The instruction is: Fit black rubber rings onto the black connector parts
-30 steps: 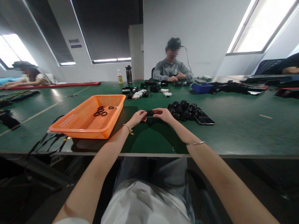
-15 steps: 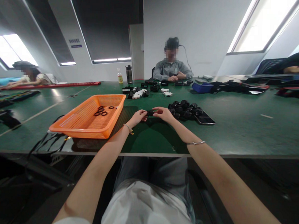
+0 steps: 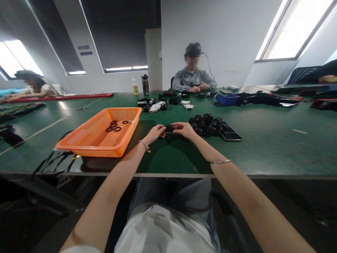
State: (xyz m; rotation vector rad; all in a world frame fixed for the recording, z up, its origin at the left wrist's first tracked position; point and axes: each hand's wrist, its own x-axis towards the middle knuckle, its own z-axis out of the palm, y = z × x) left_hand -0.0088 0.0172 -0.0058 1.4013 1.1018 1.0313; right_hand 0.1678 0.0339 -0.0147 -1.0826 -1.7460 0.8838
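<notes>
A small black part (image 3: 169, 128) is held between both hands above the green table. My left hand (image 3: 157, 132) pinches its left end, and my right hand (image 3: 184, 129) grips its right end. Just right of my right hand lies a pile of black rounded parts (image 3: 208, 124), with a dark phone-like slab (image 3: 231, 134) beside it. On the left stands an orange basket (image 3: 100, 150) with several black rings (image 3: 113, 126) inside.
Across the green table (image 3: 270, 144), a person in grey (image 3: 192, 79) sits behind black and white parts (image 3: 158, 106). Two bottles (image 3: 145, 84) stand at the back, and a blue bin (image 3: 227, 99) is at the back right. Black straps (image 3: 55, 161) hang near the basket.
</notes>
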